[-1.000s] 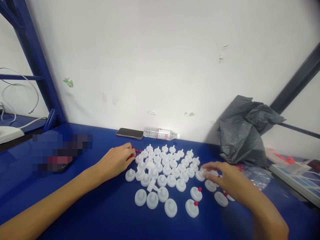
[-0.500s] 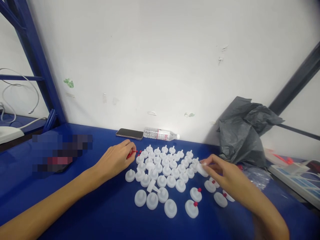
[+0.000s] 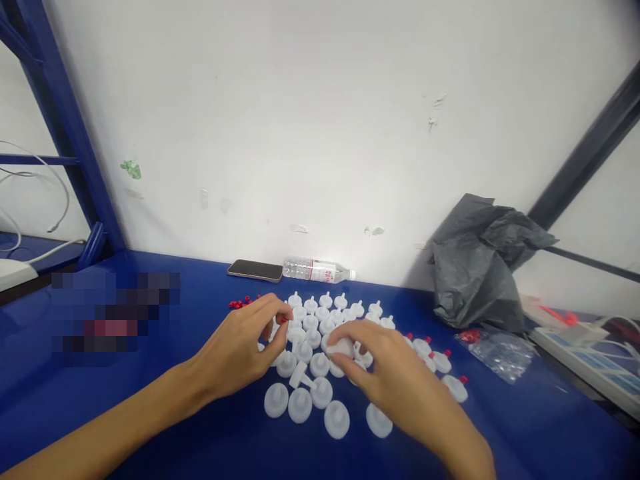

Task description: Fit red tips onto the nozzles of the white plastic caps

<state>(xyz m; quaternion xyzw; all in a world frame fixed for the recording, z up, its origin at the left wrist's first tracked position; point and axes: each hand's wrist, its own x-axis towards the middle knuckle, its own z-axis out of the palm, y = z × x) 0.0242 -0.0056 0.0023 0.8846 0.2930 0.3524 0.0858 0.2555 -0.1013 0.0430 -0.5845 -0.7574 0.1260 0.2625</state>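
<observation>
My left hand (image 3: 243, 343) pinches a small red cap (image 3: 285, 319) between thumb and fingertips, over the left side of a group of white disc-shaped filters (image 3: 319, 364). My right hand (image 3: 400, 377) grips one white disc filter (image 3: 343, 348) above the right part of that group. Most discs stand with a short nozzle pointing up. On the far side of my left hand lie several loose red caps (image 3: 240, 303). To the right of my right hand are several discs with red caps on their nozzles (image 3: 454, 387); part of this cluster is hidden.
A phone (image 3: 255, 269) and a clear water bottle (image 3: 320, 270) lie along the wall. At the right are a crumpled grey plastic bag (image 3: 475, 267), a clear bag with red pieces (image 3: 503, 353) and a power strip (image 3: 585, 367). A blurred-out patch covers the left of the table.
My left hand has moved right, away from the loose red caps, with a red cap in its fingers. My right hand has brought its disc leftward, closer to the left hand.
</observation>
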